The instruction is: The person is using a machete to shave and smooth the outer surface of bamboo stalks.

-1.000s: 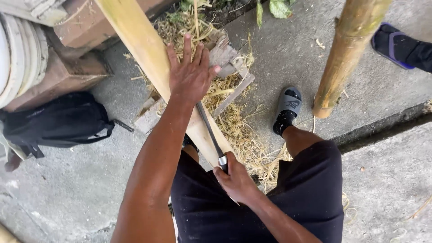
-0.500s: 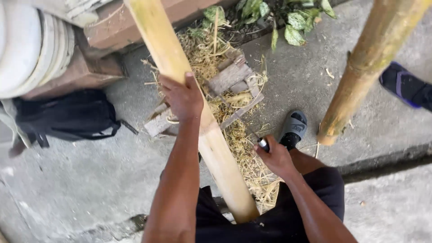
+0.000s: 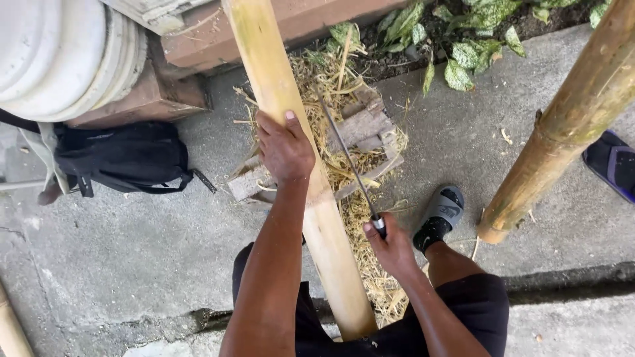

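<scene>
A thick pale bamboo pole [image 3: 284,99] slants from the top of the view down between my legs. My left hand [image 3: 284,149] grips it around the middle. My right hand [image 3: 390,244] is closed on the handle of a long thin blade [image 3: 344,155], which points up and away to the right of the pole, its edge apart from the bamboo. Under the pole lie wooden blocks [image 3: 364,129] and a heap of dry shavings [image 3: 370,264]. My right foot wears a grey slipper [image 3: 440,215].
A second bamboo pole [image 3: 562,125] leans at the right, its end on the concrete. A black backpack [image 3: 122,158] lies at the left beside stacked white buckets [image 3: 59,56] and a brick ledge. Green plants [image 3: 463,46] grow at the top. Another person's dark shoe [image 3: 612,162] shows far right.
My right hand has swung the blade from under the pole out to its right side and lifted it. My left hand slid on the pole and now wraps it.
</scene>
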